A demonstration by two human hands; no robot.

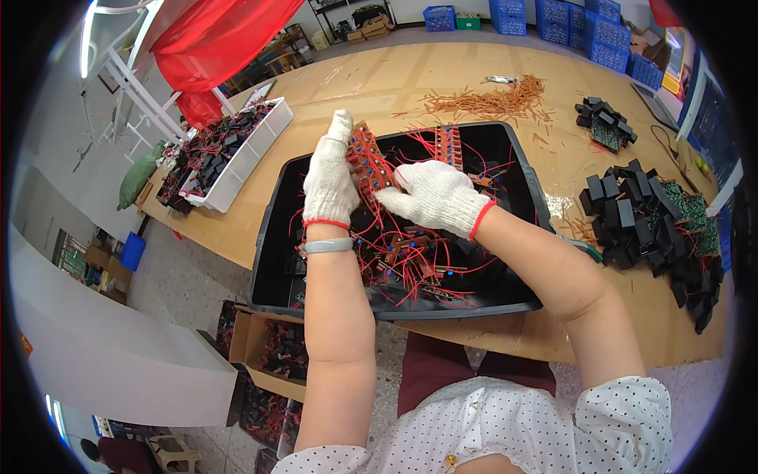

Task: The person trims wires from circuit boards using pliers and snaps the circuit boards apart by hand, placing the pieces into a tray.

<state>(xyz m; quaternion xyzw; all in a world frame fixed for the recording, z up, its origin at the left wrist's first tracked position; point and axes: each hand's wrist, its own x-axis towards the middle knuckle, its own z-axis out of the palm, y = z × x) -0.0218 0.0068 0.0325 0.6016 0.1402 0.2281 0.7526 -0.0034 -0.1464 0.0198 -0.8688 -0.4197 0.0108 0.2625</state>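
Note:
Both my hands wear white knit gloves with red cuffs and work over a black plastic tub (pixel 395 310). My left hand (pixel 329 175) is upright along the left edge of a reddish-brown circuit board panel (pixel 368 158), gripping it with the thumb hidden. From the right, my right hand (pixel 436 193) pinches the lower right edge of the same panel; its fingertips are partly hidden. A second board panel (pixel 448 145) with blue parts leans at the tub's far side. Below my hands, red wires (pixel 410 272) and small boards lie tangled in the tub.
Orange-brown strips (pixel 505 99) are heaped on the cardboard-covered table (pixel 347 83). Black blocks with green boards (pixel 639 209) are piled at right, with a smaller pile (pixel 605 124) beyond. A white bin (pixel 237 162) of wired black parts stands left; a carton (pixel 272 355) sits below the table.

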